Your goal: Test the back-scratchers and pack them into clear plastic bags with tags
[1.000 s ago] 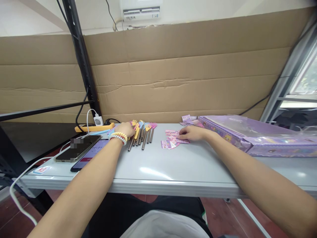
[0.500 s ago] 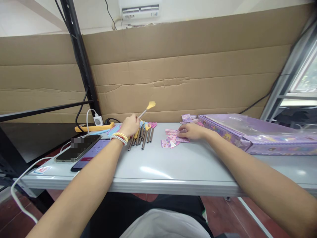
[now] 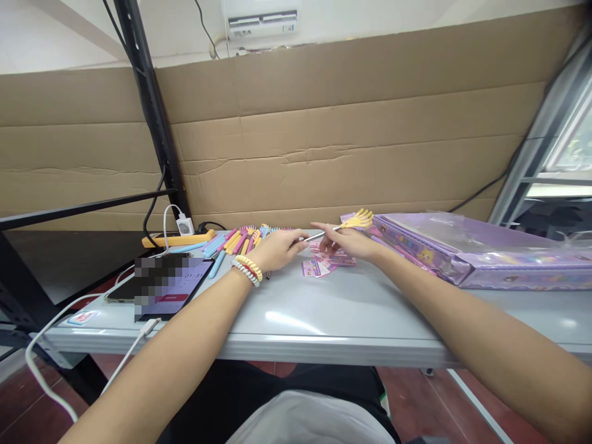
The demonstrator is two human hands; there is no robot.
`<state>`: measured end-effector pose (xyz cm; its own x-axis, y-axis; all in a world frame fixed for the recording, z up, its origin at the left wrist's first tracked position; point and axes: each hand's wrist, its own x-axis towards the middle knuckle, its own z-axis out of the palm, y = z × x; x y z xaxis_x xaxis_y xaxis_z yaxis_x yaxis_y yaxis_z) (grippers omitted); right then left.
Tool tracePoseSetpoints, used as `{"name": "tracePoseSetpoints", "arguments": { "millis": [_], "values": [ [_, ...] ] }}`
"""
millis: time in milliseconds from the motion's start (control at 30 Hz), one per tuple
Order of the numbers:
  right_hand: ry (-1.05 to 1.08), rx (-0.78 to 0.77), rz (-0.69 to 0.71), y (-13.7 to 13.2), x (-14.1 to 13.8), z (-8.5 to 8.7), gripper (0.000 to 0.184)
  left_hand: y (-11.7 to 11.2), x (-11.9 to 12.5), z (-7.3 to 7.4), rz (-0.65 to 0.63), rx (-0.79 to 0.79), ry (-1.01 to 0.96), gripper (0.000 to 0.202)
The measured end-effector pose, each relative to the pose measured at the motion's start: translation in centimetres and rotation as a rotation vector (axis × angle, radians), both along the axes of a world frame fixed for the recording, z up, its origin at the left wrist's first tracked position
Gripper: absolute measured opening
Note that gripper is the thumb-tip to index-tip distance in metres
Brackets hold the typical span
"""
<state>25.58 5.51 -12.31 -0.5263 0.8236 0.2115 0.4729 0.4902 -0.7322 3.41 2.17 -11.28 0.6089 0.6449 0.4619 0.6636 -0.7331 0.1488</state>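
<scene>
My left hand (image 3: 276,248) is closed on the metal shaft of a small stick with a yellow hand-shaped head (image 3: 357,219), held low over the grey table (image 3: 324,314) and pointing right. My right hand (image 3: 345,241) meets that shaft, fingers partly stretched, just above a small heap of pink and purple cards (image 3: 324,266). Behind my left hand lies a row of like sticks with pink, blue and yellow ends (image 3: 240,239). A beaded bracelet sits on my left wrist.
Two phones (image 3: 166,285) lie at the table's left with a white cable. An orange power strip (image 3: 178,237) sits behind them. A long purple box (image 3: 472,256) in clear wrap fills the right side. A cardboard wall stands behind; a black rack post rises at left.
My left hand lifted one yellow-headed stick out of the row, raised it, then swung it down and right to my right hand, which rose off the cards.
</scene>
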Motion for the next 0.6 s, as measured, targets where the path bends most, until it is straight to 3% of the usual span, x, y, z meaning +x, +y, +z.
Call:
{"name": "tracePoseSetpoints", "arguments": {
  "millis": [100, 167, 233, 300, 367, 433, 500, 600],
  "values": [
    [0.276, -0.141, 0.125, -0.3, -0.9, 0.1, 0.061, 0.0, 0.1, 0.1, -0.019, 0.012, 0.009, 0.034],
    [0.400, -0.216, 0.129, -0.6, -1.5, 0.4, 0.057, 0.3, -0.1, 0.3, 0.058, 0.055, -0.017, 0.037],
    [0.477, -0.258, 0.058, -0.9, -1.7, 0.7, 0.051, 0.9, -0.8, 0.6, 0.255, 0.114, -0.052, 0.038],
    [0.527, -0.266, -0.024, -0.9, -1.6, 1.0, 0.048, 1.6, -2.0, 0.9, 0.551, 0.125, -0.026, 0.035],
    [0.549, -0.239, -0.095, -0.8, -1.2, 1.1, 0.047, 2.1, -3.4, 1.1, 0.833, 0.053, 0.063, 0.031],
    [0.535, -0.202, -0.154, -0.6, -0.9, 1.1, 0.046, 2.5, -4.8, 1.1, 1.004, -0.048, 0.130, 0.032],
    [0.497, -0.174, -0.204, -0.4, -0.7, 1.1, 0.045, 2.9, -5.8, 0.8, 1.051, -0.150, 0.162, 0.038],
    [0.439, -0.140, -0.239, -0.2, -0.7, 0.8, 0.044, 3.7, -6.4, 0.1, 1.016, -0.249, 0.200, 0.047]
  ]
}}
